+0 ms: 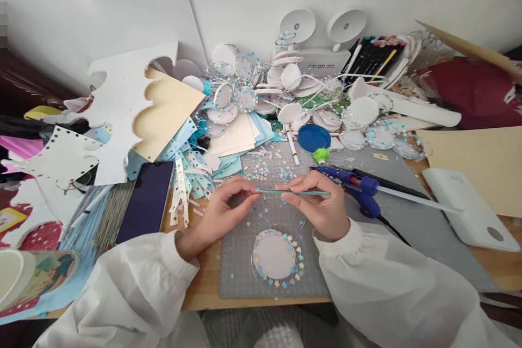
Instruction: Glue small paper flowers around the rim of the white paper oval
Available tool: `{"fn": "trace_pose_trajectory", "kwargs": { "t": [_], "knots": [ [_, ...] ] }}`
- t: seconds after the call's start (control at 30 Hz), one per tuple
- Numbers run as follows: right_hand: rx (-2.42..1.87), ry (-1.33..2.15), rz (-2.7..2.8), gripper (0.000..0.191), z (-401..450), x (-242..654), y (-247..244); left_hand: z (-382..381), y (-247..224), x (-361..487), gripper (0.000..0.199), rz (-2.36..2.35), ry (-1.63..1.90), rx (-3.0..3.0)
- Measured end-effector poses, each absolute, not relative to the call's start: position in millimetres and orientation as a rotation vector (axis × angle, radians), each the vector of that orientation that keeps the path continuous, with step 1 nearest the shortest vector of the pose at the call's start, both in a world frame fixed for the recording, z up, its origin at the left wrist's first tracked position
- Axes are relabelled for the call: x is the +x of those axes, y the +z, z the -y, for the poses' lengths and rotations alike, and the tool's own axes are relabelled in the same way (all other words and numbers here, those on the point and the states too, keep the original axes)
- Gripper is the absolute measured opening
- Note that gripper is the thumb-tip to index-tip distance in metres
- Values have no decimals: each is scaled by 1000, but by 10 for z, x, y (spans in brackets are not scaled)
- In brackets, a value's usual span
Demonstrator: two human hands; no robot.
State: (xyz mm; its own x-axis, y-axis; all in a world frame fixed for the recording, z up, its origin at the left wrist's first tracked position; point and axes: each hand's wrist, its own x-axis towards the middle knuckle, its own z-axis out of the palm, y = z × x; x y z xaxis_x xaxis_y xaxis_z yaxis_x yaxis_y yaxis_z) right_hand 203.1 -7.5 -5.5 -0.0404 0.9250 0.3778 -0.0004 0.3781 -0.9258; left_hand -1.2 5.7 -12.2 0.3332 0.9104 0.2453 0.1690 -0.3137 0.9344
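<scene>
My right hand (316,201) grips a pair of teal tweezers (304,192), held level with the tips pointing left. Thumb and fingertips of my left hand (230,201) are pinched together right at those tips. A speck of light blue shows there, too small to name. Below both hands a white foam disc (274,254) lies on the grey cutting mat (240,277), ringed by thin wire and small blue, yellow and white paper flowers. More loose paper flowers (267,173) are scattered on the mat just beyond my fingers.
A blue glue gun (359,182) with a white glue stick lies right of my right hand. Behind stand a blue lid (314,137), a green bottle (321,155) and piled decorated discs (244,98). Left are a phone (145,201), paper strips (179,190) and a cup (36,277).
</scene>
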Motion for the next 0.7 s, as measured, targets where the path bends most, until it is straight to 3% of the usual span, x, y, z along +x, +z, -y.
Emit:
{"fn": "trace_pose_trajectory", "kwargs": {
  "t": [0.7],
  "knots": [
    [-935,994,1348,19,71,2040,-30,-58,-96,-19,9,-930,1080,1764]
  ]
}}
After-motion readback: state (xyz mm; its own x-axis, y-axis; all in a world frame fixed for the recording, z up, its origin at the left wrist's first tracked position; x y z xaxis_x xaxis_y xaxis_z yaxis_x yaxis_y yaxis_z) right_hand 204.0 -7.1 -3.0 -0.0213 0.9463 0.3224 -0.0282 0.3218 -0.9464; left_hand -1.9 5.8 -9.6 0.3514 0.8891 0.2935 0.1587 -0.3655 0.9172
